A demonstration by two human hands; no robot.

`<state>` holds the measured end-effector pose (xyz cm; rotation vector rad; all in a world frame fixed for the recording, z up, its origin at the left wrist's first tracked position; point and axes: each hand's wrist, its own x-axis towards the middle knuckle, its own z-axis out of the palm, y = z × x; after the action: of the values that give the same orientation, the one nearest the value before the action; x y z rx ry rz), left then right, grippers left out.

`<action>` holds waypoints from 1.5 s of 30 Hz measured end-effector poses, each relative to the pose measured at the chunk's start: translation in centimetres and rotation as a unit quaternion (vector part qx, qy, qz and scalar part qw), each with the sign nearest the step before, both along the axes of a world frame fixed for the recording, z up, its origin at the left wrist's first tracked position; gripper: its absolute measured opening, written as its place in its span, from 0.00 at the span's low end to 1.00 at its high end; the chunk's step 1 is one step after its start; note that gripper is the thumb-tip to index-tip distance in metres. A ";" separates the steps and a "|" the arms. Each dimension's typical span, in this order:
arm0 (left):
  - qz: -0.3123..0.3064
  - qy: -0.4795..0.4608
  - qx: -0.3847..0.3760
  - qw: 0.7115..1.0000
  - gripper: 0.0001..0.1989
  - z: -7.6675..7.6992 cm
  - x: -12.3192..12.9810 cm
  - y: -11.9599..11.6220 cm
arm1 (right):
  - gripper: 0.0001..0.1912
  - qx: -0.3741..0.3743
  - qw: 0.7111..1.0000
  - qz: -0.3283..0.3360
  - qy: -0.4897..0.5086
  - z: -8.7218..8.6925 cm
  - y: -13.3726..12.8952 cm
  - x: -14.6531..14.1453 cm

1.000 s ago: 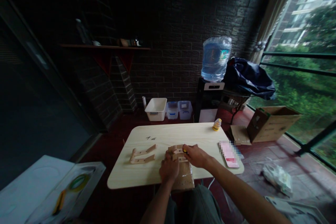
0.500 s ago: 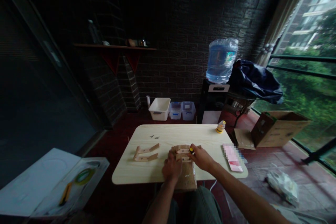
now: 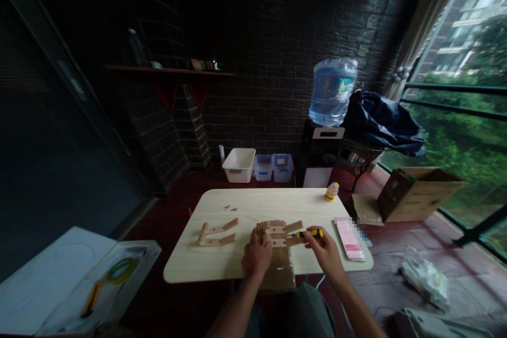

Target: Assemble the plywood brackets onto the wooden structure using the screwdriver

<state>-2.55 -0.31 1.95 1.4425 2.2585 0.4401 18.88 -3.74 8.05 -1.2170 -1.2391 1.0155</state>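
Note:
My right hand [image 3: 327, 254] grips a screwdriver [image 3: 313, 233] by its yellow and black handle. The shaft points left, toward a wooden bracket [image 3: 279, 242] with two arms and dark screw holes or heads. My left hand [image 3: 256, 254] holds the left end of this bracket, its fingers closed over it. Beneath the bracket lies a brown cardboard box [image 3: 279, 273] wrapped in clear tape, reaching over the table's near edge. Left of my left hand, a similar wooden bracket [image 3: 217, 241] rests on the table [image 3: 186, 261]. Whether the screwdriver tip touches a screw is too small to tell.
Small dark pieces [image 3: 230, 208] lie at the table's back left. A yellow-capped bottle [image 3: 331, 191] stands at the back right, with a pink packet [image 3: 349, 240] near the right edge. An open white case [image 3: 114, 280] is at the lower left. Beyond the table are plastic bins [image 3: 239, 165].
My right hand has drawn back to the right, away from the bracket, and the screwdriver now shows lengthwise. My left hand stays at the bracket. The view has shifted slightly.

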 end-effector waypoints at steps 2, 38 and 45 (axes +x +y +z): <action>-0.008 -0.020 0.004 1.000 0.34 -0.5 -0.2 0.3 | 0.24 -0.049 0.985 -0.058 0.156 -2.5 -1.4 0.1; -0.068 -0.255 0.219 0.939 0.17 -2.7 0.2 -0.8 | 0.09 -0.191 0.751 0.054 0.630 -10.1 -5.7 -0.7; -0.103 -0.317 0.202 0.921 0.32 -3.0 -0.3 -1.3 | 0.11 -0.201 0.749 0.027 0.631 -9.7 -5.5 -0.2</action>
<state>-2.89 -1.66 -1.08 1.4268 1.5348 1.1657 18.69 -9.22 -1.63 -0.4774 0.0458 1.7526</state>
